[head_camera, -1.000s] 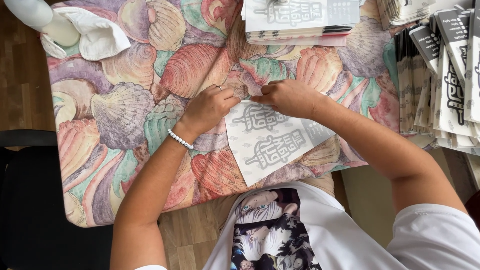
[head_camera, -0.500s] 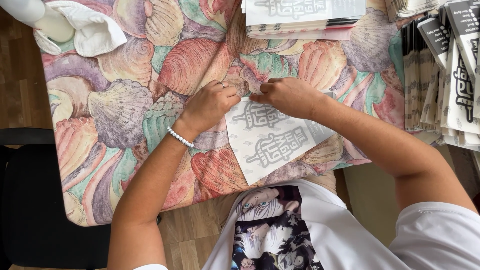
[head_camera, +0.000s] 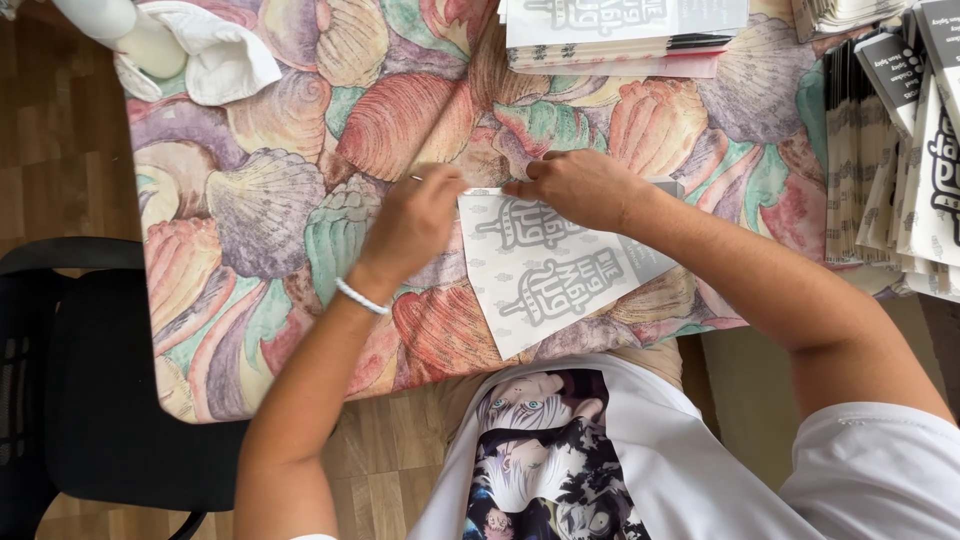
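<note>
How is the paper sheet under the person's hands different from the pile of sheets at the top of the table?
The printed sheet lies alone and at a slant; the stack is many sheets piled up, square to the table edge. The sheet has the left hand and right hand pressing its top edge; nobody touches the stack. Both are white with grey printing and rest on the shell-patterned cloth.

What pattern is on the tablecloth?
Large seashells in pink, orange, green and purple cover the tablecloth, seen in the head view.
</note>
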